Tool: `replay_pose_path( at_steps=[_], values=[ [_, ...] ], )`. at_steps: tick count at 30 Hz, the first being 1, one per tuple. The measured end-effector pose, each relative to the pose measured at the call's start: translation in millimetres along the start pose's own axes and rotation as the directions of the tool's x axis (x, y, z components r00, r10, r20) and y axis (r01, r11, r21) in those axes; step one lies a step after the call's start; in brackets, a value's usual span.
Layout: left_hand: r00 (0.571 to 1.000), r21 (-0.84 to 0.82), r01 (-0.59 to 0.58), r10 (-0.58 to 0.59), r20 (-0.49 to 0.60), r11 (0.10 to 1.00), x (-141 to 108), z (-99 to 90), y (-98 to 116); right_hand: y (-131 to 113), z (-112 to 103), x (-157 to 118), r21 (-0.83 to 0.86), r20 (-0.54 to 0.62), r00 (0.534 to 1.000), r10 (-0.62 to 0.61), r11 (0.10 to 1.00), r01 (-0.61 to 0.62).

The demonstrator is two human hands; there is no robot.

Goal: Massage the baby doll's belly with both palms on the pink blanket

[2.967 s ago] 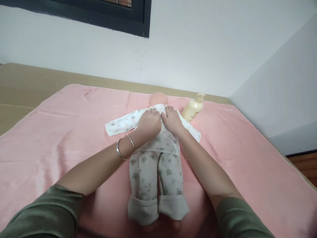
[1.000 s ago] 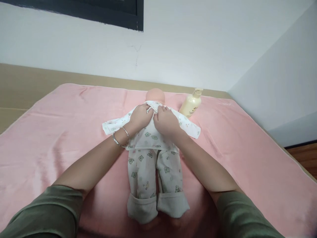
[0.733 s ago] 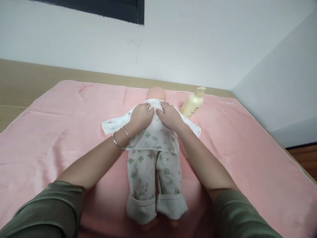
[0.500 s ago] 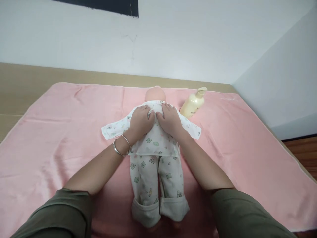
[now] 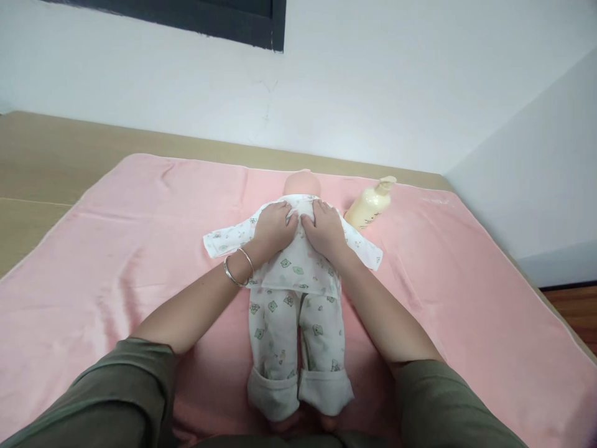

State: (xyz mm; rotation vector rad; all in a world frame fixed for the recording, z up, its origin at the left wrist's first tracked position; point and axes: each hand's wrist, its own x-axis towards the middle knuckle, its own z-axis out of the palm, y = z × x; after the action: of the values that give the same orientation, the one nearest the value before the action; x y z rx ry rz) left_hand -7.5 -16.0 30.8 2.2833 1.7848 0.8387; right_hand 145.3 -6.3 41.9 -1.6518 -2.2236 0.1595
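Observation:
A doll in a white printed top (image 5: 291, 267) and matching trousers (image 5: 321, 330) lies on a pink cloth (image 5: 457, 280), its head (image 5: 302, 183) pointing away from me. My left hand (image 5: 277, 226) rests on the upper left of the top, fingers laid over the fabric and thumb toward the middle. On the upper right of the top lies my right hand (image 5: 325, 230), its thumb apart from the fingers. The two thumbs are close together but not touching. Both sleeves spread out to the sides, and the trouser cuffs are folded up.
A cream pump bottle (image 5: 370, 204) lies tilted on the cloth, right of the doll's head. Beyond the cloth is a tan surface edge (image 5: 196, 144) against a white wall (image 5: 373, 81). A dark frame (image 5: 224, 25) is at the upper left.
The view has shifted slightly, so the doll, cloth and bottle appear a little further right. Both hands remain on the top's upper part, with barely any change in their pose.

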Motion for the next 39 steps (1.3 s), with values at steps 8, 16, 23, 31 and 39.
replay_pose_path(
  at_steps=[8,16,23,31,39],
  values=[
    [1.0,-0.026,-0.009,0.008,-0.026,1.0,-0.8,4.5,-2.9,0.9,0.5,-0.8,0.022,-0.016,1.0,-0.008,1.0,0.008],
    [1.0,-0.036,0.0,-0.001,-0.028,0.999,-1.8,4.9,-3.6,1.2,0.3,-0.9,0.021,-0.019,1.0,-0.018,1.0,0.018],
    [0.999,-0.032,-0.003,0.002,-0.046,0.999,-1.6,4.2,-2.9,2.5,1.4,-1.3,0.022,-0.044,0.999,-0.028,0.999,0.029],
    [0.999,-0.021,0.003,-0.004,-0.05,1.0,-1.7,5.0,-2.5,2.9,1.3,-1.5,0.026,-0.029,0.999,-0.016,1.0,0.017],
    [0.999,-0.029,0.014,-0.016,-0.051,0.999,-2.8,5.9,-1.9,3.0,-0.7,-1.3,0.014,-0.013,0.999,-0.031,0.999,0.031]
  ],
)
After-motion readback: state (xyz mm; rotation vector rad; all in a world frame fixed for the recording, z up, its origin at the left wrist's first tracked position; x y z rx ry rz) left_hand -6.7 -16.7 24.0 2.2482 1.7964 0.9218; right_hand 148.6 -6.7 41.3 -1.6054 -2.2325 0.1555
